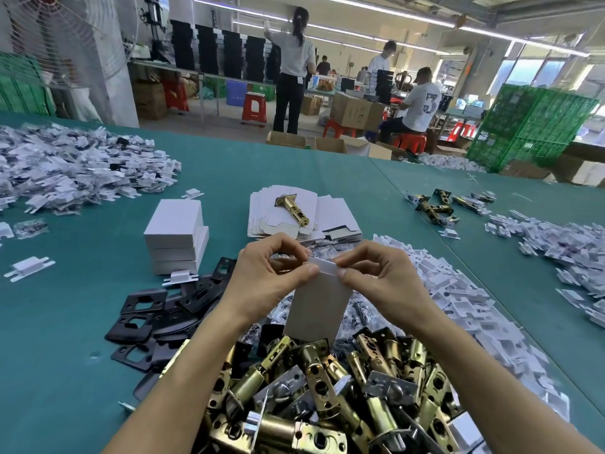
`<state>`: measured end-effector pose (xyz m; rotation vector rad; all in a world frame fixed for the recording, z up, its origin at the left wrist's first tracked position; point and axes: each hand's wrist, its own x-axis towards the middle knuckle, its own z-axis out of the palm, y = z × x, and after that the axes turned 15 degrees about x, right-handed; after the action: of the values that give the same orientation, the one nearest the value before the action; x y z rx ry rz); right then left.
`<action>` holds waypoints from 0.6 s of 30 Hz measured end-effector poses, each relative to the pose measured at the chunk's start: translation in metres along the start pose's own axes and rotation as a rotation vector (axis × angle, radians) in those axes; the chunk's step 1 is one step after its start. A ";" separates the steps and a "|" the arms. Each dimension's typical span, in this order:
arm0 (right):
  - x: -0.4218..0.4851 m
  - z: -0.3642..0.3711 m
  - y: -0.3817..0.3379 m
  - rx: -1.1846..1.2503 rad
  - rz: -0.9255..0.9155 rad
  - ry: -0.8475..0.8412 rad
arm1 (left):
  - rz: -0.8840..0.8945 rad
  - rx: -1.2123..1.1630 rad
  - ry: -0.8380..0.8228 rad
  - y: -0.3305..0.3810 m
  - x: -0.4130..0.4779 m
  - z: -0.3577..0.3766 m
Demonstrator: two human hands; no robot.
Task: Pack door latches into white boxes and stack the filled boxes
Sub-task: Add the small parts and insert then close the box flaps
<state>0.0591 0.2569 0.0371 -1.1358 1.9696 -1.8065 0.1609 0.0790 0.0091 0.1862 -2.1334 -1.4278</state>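
Brass door latches (327,398) heap nearest, beneath both forearms. Above them the left hand (268,273) and right hand (379,273) pinch the top edge, seemingly the flap, of an upright white box (319,309). Stacked white boxes (176,237) stand to the left on the green worktop (65,322).

left hand (271,270): thumb and fingers curled, pinched top edge of white box (317,309) | right hand (376,273): mirrored it, same pinch | 2 forearms: bare, converged from lower corners
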 end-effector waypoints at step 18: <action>0.003 0.011 -0.010 -0.319 -0.079 0.036 | 0.014 0.247 -0.038 -0.002 -0.003 0.005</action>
<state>0.0685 0.2472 0.0451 -1.2952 2.3254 -1.5957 0.1603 0.0830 0.0045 0.2383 -2.3338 -1.1656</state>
